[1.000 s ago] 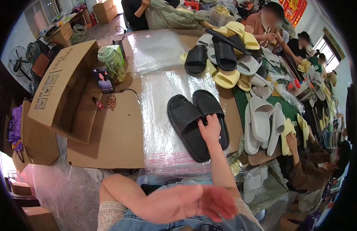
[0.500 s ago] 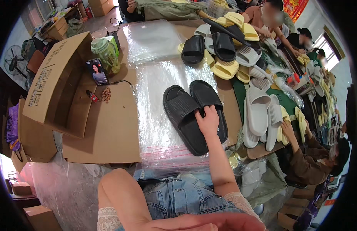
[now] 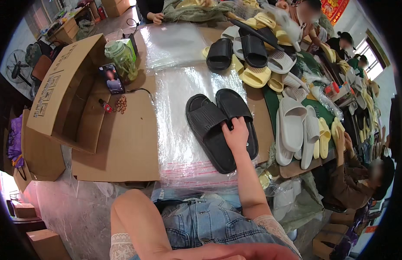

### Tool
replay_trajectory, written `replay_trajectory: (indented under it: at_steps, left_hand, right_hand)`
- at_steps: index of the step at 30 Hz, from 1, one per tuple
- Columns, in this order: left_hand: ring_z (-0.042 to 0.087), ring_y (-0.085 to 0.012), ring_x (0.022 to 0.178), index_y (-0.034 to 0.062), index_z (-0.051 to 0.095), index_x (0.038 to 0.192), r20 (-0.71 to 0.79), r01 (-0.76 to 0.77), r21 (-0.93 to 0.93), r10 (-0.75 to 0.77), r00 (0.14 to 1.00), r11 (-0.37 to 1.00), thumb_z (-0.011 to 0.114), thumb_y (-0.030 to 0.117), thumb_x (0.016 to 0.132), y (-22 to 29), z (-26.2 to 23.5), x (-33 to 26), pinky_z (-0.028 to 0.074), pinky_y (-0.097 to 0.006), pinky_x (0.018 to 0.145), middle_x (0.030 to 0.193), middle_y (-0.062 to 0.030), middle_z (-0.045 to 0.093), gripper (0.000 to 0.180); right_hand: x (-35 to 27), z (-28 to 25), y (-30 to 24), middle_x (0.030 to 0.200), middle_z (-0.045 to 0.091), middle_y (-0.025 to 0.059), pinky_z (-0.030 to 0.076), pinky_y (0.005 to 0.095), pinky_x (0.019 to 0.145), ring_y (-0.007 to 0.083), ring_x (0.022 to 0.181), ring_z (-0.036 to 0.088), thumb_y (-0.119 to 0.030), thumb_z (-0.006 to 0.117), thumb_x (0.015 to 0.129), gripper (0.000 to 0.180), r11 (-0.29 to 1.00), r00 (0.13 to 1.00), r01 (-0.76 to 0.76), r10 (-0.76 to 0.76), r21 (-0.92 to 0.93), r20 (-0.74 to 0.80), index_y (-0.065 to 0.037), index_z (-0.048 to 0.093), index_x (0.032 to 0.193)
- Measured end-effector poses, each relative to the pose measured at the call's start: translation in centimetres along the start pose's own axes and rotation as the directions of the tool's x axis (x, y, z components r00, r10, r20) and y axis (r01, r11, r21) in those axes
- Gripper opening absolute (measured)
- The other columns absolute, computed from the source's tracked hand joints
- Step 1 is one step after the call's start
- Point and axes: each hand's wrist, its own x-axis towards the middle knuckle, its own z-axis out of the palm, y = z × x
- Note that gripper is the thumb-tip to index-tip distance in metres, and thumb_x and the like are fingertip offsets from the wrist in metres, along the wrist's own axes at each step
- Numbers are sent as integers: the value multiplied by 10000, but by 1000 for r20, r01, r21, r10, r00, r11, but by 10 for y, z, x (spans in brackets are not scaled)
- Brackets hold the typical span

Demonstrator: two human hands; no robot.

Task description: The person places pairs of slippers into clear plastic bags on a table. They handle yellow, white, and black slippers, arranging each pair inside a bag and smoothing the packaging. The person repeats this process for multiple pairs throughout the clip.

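A pair of black slide slippers [image 3: 209, 125] lies side by side, overlapping, on a stack of clear plastic bags [image 3: 179, 108] on the table. My right hand [image 3: 236, 133] reaches over from below and curls its fingers into the gap between the two slippers, gripping them at the heel end. My left arm bends across my denim lap. My left hand [image 3: 261, 252] lies at the bottom edge of the view, mostly cut off, and its fingers cannot be made out.
An open cardboard box [image 3: 62, 91] stands at the left, with a phone [image 3: 111, 79] and a green jar [image 3: 121, 58] beside it. White slippers [image 3: 294, 121], yellow slippers [image 3: 255, 78] and more black slippers [image 3: 220, 54] crowd the right and far side. Seated people [image 3: 352, 182] work along the right.
My left hand has dropped from in front of my lap to the bottom edge of the view. My right hand stays on the black slippers, which have barely shifted.
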Motion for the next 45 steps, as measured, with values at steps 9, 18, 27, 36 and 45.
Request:
replay_trajectory:
  at_steps: [9, 18, 27, 36, 45]
  left_hand:
    - [437, -297, 1448, -58, 345, 1522, -32, 36, -165, -41, 999, 986, 319, 538, 1087, -6, 0, -3, 343, -421, 1198, 1534, -234, 450, 738]
    - [444, -311, 1441, -57, 322, 1530, 49, 64, -186, -56, 997, 980, 314, 515, 1096, -7, -11, -1, 343, -424, 1204, 1526, -238, 457, 718]
    - [597, -287, 1243, -39, 549, 1315, -132, -138, -127, 121, 984, 982, 329, 432, 1120, 44, -51, -16, 462, -426, 1070, 1309, -198, 620, 556]
    - [633, -308, 961, -51, 577, 1059, -799, -923, 255, 600, -33, 288, 433, 136, 1071, 142, -260, -222, 569, -413, 889, 1046, -174, 643, 236]
    - [407, -445, 1424, -17, 82, 1572, -357, -996, -65, 933, -41, -69, 399, 229, 1104, 291, -218, -268, 400, -544, 1203, 1541, -255, 344, 616]
  right_hand:
    - [0, 2, 2, 956, 563, 193, 491, 513, 775, 420, 919, 596, -275, 776, 837, 334, 1000, 999, 24, -24, 0, -25, 17, 619, 877]
    - [-1, 1, 1, 1028, 589, 200, 498, 505, 803, 424, 959, 602, -275, 776, 839, 333, 1000, 1000, -5, 5, 20, -2, 20, 634, 905]
    - [-1, 0, 1, 981, 579, 191, 494, 496, 764, 411, 906, 601, -271, 773, 838, 326, 1000, 1000, 16, -16, 20, -22, 19, 637, 900]
    - [-3, 1, 5, 983, 592, 192, 504, 496, 776, 419, 923, 605, -258, 774, 831, 315, 999, 999, 28, -28, 35, -23, 13, 641, 922]
    - [1, 1, 0, 961, 569, 188, 488, 483, 751, 400, 874, 592, -262, 755, 849, 317, 998, 999, 51, -51, 20, -16, 20, 618, 893]
